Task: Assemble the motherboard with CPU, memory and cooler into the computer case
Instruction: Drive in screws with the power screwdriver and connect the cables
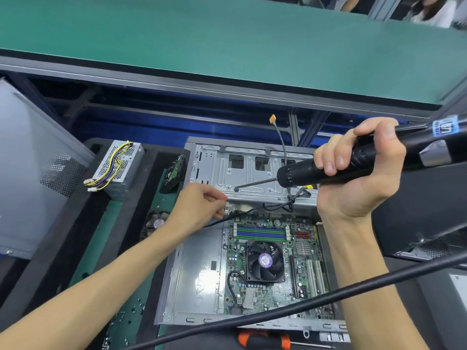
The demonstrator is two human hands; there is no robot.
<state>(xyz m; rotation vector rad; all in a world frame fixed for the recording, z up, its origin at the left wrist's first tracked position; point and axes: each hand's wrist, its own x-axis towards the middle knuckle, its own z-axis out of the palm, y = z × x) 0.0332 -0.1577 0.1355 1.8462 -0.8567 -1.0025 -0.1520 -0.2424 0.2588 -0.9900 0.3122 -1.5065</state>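
Your right hand (358,170) is wrapped around a black electric screwdriver (328,168), held above the open case (192,274); its bit (255,183) points left and down toward the case's far metal wall. Your left hand (199,208) reaches to the far left corner of the motherboard (273,291), fingertips pinched together there on something too small to make out. The motherboard lies flat inside the case, with the cooler (264,261) mounted near its middle and the memory slots (260,233) just beyond it. A thin black cable (242,213) runs from under your left hand along the board's far edge to a knot of wires below the screwdriver. The screwdriver's thick cord (278,313) crosses the near part of the case diagonally, hiding a strip of the board. An orange-and-black hand screwdriver (265,341) lies at the case's near edge. To the left sit a power supply (118,168) with yellow and black leads, a loose fan (156,223), scattered screws (131,314) and a grey side panel (32,173).
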